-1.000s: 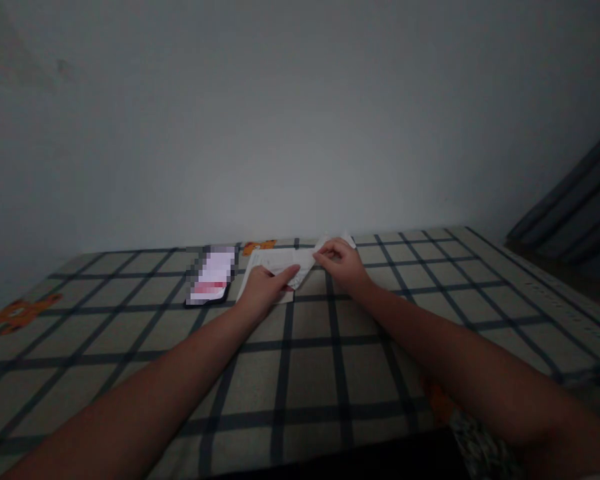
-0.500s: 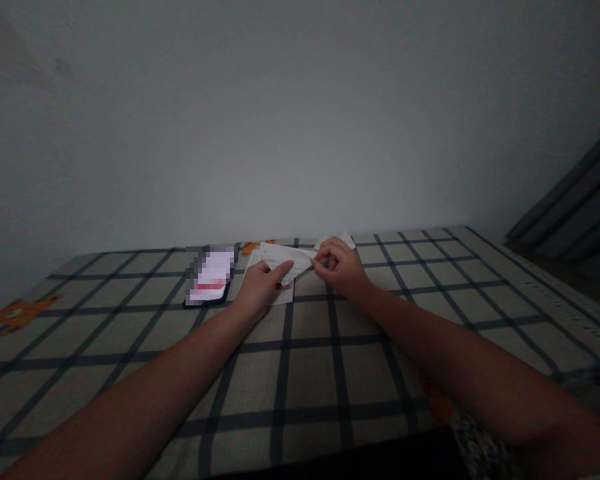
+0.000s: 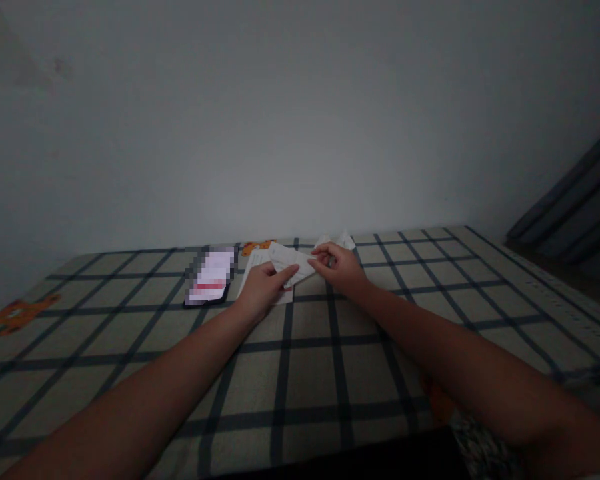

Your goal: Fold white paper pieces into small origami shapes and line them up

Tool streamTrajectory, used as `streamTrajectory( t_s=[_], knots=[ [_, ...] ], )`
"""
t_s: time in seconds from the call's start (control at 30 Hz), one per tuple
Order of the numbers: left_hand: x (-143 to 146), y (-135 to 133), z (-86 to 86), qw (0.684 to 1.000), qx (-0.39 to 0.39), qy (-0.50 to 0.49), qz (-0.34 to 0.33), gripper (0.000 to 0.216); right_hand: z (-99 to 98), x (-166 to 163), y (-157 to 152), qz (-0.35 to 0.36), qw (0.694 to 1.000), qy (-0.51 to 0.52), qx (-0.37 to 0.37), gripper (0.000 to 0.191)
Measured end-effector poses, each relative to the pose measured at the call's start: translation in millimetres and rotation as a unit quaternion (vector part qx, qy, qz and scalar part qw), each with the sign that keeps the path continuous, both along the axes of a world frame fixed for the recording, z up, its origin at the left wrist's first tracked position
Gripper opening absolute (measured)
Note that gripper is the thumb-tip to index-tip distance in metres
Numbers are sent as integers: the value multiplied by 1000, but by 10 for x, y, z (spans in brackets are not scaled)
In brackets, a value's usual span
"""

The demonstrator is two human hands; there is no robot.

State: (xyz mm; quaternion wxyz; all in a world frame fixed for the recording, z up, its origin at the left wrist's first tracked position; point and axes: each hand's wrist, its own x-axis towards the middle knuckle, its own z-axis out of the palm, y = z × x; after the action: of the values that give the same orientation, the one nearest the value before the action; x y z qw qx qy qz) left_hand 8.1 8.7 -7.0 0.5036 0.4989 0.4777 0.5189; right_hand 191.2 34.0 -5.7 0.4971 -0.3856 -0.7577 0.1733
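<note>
head view: the scene is dim. both bare forearms reach from the near edge toward the far side of a flat surface covered with a checked cloth (image 3: 305,360), pale squares crossed by dark lines. the left hand (image 3: 263,288) and the right hand (image 3: 343,268) meet at the far middle of the cloth, close to the plain wall (image 3: 280,120).

between them is a folded white paper (image 3: 293,262), lifted a little off the cloth and tilted. the left hand is closed on its left part, with the forefinger stretched along the paper's near edge and the thumb hidden behind it. the right hand is closed on its right end, pinching it between thumb and fingertips, the other fingers curled. the two hands are near one another, with only the paper's middle between them.

under the left hand a flat white sheet (image 3: 247,275) lies on the cloth; how far it reaches beneath the held paper i cannot tell. just beyond the right hand, a small crumpled white scrap (image 3: 343,239) lies by the wall.

to the left, just beside the flat sheet, a phone (image 3: 211,277) lies face up, its screen lit and blurred. an orange printed figure (image 3: 257,247) shows on the cloth just behind the sheet, and another orange figure (image 3: 15,313) at the left edge. at the right, a dark striped panel (image 3: 575,200) slants up beyond the cloth's edge.
</note>
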Motion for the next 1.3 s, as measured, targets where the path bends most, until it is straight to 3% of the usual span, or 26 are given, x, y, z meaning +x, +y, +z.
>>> streamTrajectory(
  t_s=[0.23,0.47,0.77,1.03,1.3],
  knots=[
    [-26,11,-33,999,9,35,-19,31,18,11,17,4,994,-83,72,17],
    [-42,12,-52,994,31,77,-70,32,28,18,18,17,987,-101,124,9],
    [-22,11,-44,997,25,32,-72,36,16,15,13,26,978,-110,173,10],
    [-8,7,-49,998,29,-15,-56,32,11,9,-1,44,978,-114,168,10],
    [-16,20,-46,994,14,-92,-64,28,24,23,-5,51,962,-180,201,14]
  ],
)
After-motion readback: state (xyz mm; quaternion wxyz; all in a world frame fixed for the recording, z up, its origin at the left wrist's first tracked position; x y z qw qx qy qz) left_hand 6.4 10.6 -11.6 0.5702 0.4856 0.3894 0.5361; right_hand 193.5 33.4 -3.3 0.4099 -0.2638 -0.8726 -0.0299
